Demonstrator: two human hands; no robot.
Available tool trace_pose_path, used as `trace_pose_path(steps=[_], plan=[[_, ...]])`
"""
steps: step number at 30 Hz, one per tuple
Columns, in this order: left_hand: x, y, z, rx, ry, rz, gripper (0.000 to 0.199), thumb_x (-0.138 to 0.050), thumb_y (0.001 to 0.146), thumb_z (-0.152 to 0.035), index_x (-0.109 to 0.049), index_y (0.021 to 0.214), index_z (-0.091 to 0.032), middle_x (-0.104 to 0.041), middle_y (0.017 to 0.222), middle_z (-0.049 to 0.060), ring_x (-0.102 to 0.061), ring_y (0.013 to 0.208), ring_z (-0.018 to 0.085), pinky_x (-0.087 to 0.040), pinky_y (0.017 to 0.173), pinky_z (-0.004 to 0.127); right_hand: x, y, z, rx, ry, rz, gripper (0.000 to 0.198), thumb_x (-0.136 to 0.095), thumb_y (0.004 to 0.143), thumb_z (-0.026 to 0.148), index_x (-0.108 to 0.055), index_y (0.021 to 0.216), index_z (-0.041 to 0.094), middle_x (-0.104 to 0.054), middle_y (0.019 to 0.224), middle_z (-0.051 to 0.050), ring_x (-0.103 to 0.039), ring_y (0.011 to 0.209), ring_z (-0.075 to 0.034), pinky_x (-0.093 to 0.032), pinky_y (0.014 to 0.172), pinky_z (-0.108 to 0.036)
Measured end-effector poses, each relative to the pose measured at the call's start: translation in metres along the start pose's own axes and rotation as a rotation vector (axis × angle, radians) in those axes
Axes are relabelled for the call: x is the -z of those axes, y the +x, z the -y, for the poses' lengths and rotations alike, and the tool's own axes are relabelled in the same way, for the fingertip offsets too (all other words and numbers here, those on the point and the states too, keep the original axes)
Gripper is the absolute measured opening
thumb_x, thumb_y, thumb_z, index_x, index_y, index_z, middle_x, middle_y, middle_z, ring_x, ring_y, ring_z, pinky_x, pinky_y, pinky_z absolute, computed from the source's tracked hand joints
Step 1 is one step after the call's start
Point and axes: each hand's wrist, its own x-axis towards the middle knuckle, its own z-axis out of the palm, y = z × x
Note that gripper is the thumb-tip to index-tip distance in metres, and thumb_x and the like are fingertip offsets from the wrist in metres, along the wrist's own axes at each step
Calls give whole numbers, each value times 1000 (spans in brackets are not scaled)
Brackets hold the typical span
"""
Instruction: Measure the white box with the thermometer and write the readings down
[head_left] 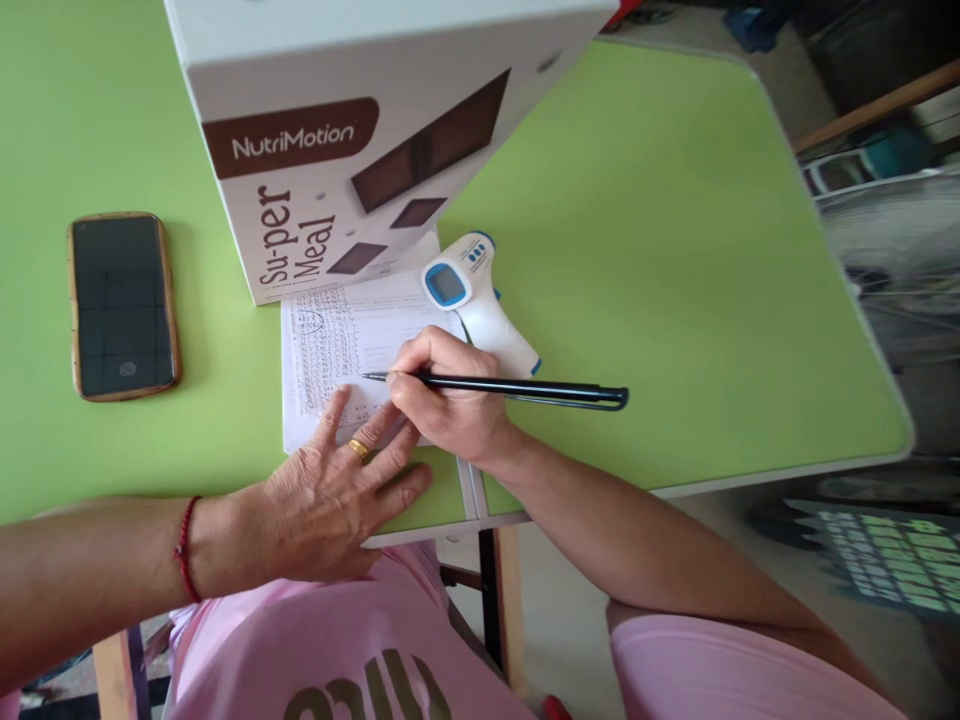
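One right hand (457, 405) grasps one black pen (540, 389), its tip at the handwritten top sheet (382, 330) on the one green bench (675, 250), while one left hand (330, 490), spread and grasping nothing, lies across the sheet's near edge, with one box (300, 210), one thermometer gun (499, 335) and one phone (124, 310) around.

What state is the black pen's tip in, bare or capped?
Bare: the black pen, held in the right hand, shows its narrow, pointed tip at the written paper. Whether it touches, I cannot tell.
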Motion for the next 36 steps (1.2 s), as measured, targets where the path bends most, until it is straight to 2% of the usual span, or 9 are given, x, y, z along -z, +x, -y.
trace_pose_path(steps=[5, 36], plan=[[0, 0, 0, 3, -4, -7, 85, -70, 79, -66, -49, 147, -20, -42, 157, 18, -31, 148, 45, -31, 113, 75, 0, -1, -2, 18, 19, -41, 16, -57, 78, 15, -48, 69, 23, -50, 51, 8, -47, 46, -8, -39, 45, -21], [-5, 1, -1, 15, 6, -57, 86, -73, 74, -67, -53, 145, -21, -46, 154, 17, -33, 147, 45, -32, 113, 73, -1, -1, 1, 7, -8, -2, 14, -57, 81, 15, -50, 71, 22, -52, 54, 8, -47, 46, -6, -40, 47, -18]])
